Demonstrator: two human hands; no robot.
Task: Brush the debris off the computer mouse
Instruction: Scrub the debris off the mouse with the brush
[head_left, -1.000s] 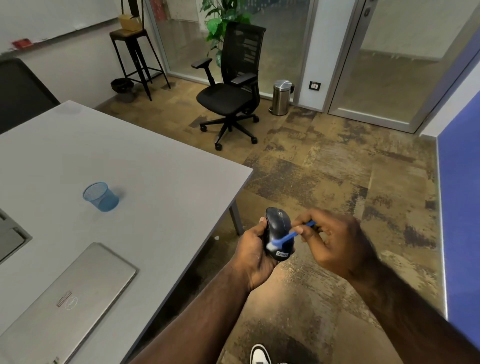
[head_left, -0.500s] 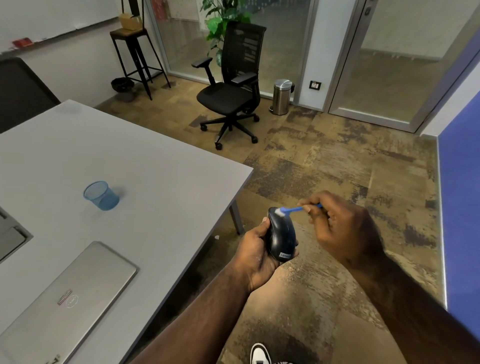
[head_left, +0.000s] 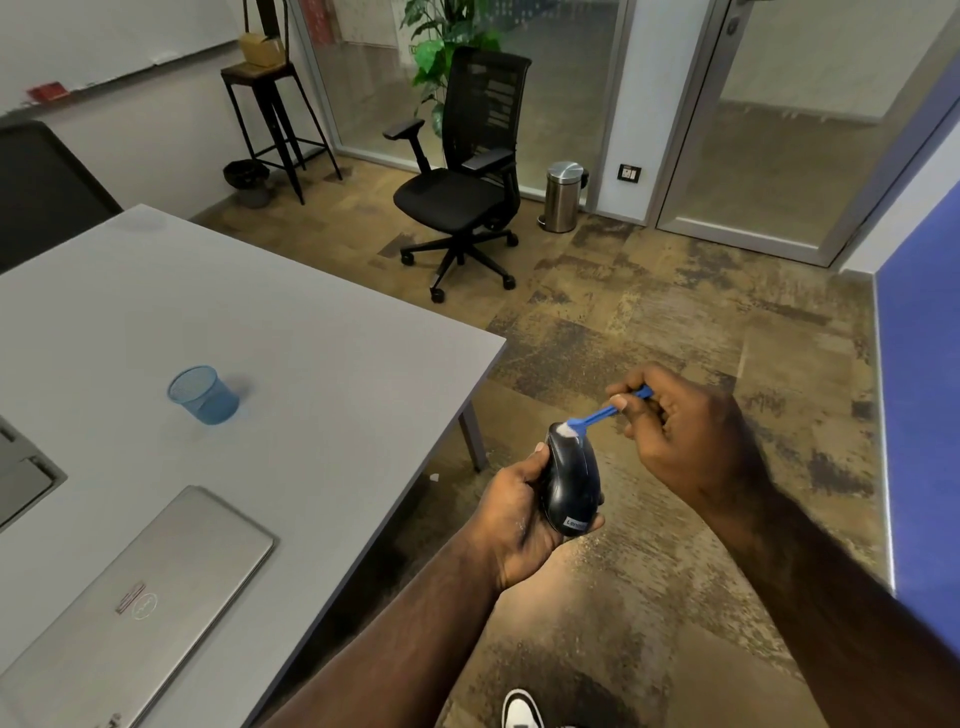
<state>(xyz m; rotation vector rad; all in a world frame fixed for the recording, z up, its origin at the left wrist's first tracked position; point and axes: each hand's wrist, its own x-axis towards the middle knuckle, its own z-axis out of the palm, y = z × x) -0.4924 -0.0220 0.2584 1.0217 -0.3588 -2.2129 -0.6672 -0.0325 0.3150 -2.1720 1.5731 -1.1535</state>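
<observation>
While my left hand (head_left: 511, 514) curled round the one computer mouse (head_left: 569, 480), held out beyond the tabletop (head_left: 311, 332) edge over the floor, my right hand (head_left: 675, 431) pinched the single blue brush (head_left: 597, 415) with its bristles touching the far end of the mouse. I judged short, light strokes away from the left grip would serve best, flicking debris clear. I counted one laptop (head_left: 130, 608) and one blue cup (head_left: 203, 395), both left of that grip.
</observation>
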